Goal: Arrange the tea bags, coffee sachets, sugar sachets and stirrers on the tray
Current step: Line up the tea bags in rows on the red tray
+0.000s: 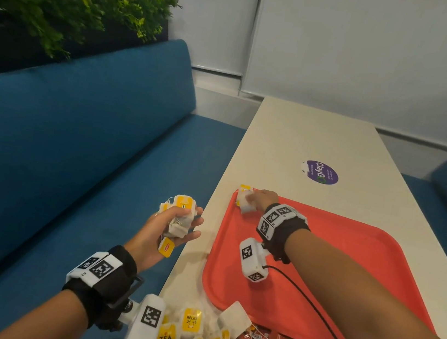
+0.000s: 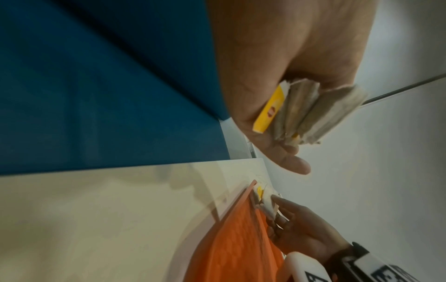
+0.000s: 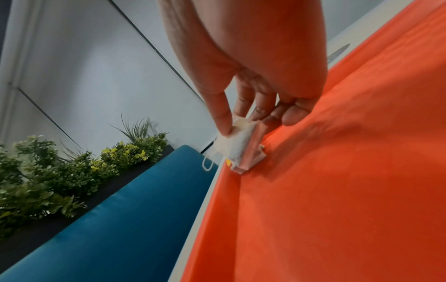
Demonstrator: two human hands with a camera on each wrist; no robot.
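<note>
Right grip pinches tea bags at the tray's far-left corner, standing them against the rim. Left grip, off the tabletop edge, clutches a spare bundle. Placement step; next likely release, then fetch more from the left.

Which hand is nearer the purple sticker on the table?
Right. The right hand is at the tray's far corner, just short of the purple sticker; the left hand hangs off the table's edge.
</note>
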